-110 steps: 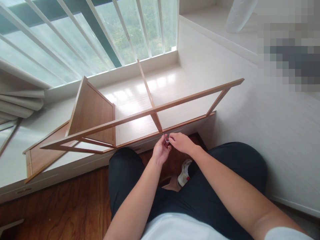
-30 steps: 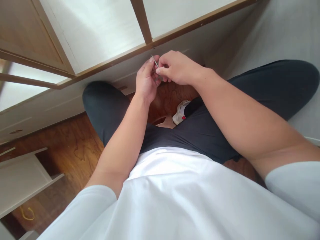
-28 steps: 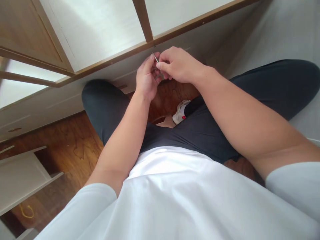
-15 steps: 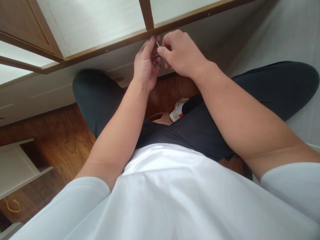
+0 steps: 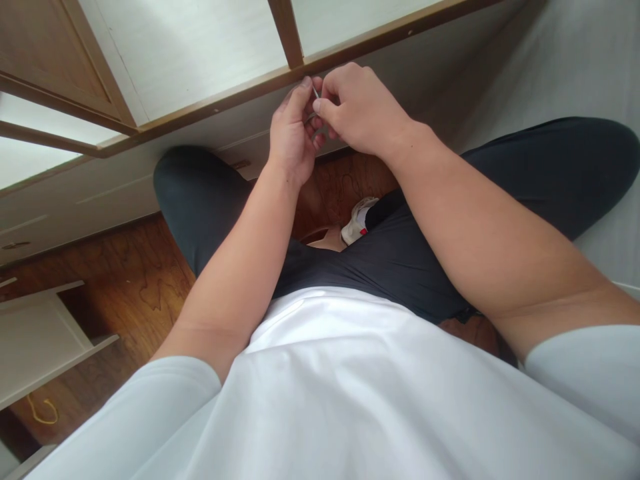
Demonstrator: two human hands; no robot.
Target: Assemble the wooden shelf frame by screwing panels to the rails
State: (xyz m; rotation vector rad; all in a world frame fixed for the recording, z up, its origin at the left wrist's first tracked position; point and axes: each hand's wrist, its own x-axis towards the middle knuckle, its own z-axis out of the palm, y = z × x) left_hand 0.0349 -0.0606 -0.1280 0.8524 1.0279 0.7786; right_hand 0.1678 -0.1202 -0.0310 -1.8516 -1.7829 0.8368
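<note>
Both your hands have dipped a little under the wooden frame (image 5: 210, 110). Your left hand (image 5: 290, 133) and right hand (image 5: 363, 110) pinch the small metal key (image 5: 316, 93) at the joint. That screw looks unfinished.

Layout seen from above. The long wooden frame rail (image 5: 210, 110) runs across the top, with a wooden cross-piece (image 5: 285, 30) meeting it from behind. Directly below that junction, the left hand (image 5: 290, 137) and right hand (image 5: 360, 110) meet around a small metal hex key (image 5: 315, 95). A white shelf unit (image 5: 40, 347) lies on the wooden floor (image 5: 130, 267), far left.
</note>
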